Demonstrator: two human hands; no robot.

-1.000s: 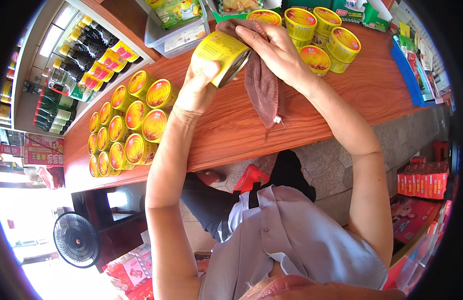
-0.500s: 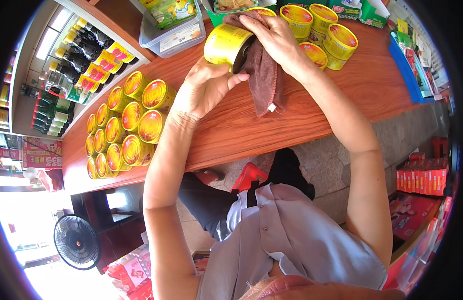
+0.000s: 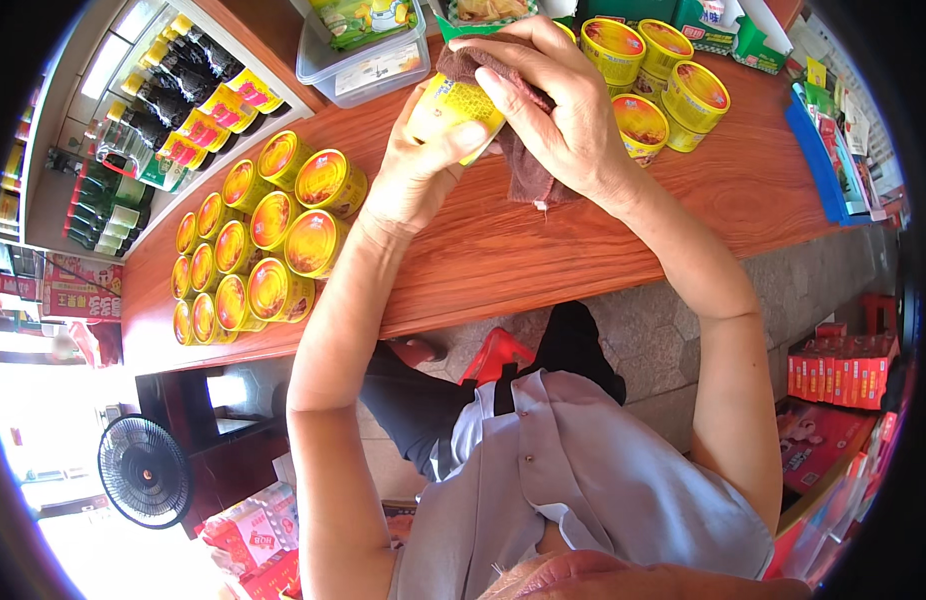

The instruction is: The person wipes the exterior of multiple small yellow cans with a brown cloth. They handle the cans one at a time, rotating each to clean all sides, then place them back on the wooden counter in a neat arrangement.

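My left hand (image 3: 419, 165) grips a yellow round can (image 3: 455, 112) from its near side, with the thumb laid across it. Over the can's far edge lies a brown cloth (image 3: 528, 150), pressed on by my right hand (image 3: 563, 105), whose fingers are wrapped round it. Part of the can is hidden under the cloth and fingers. To the left, several matching yellow cans (image 3: 313, 243) with orange-red lids stand in rows on the wooden counter (image 3: 463, 275). More yellow cans (image 3: 695, 95), some stacked, stand right of my right hand.
A clear plastic tub (image 3: 368, 65) with green packets sits at the counter's back. Bottles (image 3: 198, 125) fill the shelf at left. Green cartons (image 3: 718, 28) and a blue tray (image 3: 823, 165) are at the right. A black fan (image 3: 145, 470) stands at lower left.
The can has turned in my left hand, so its dark end no longer shows. My right hand and the cloth have come down over its side.
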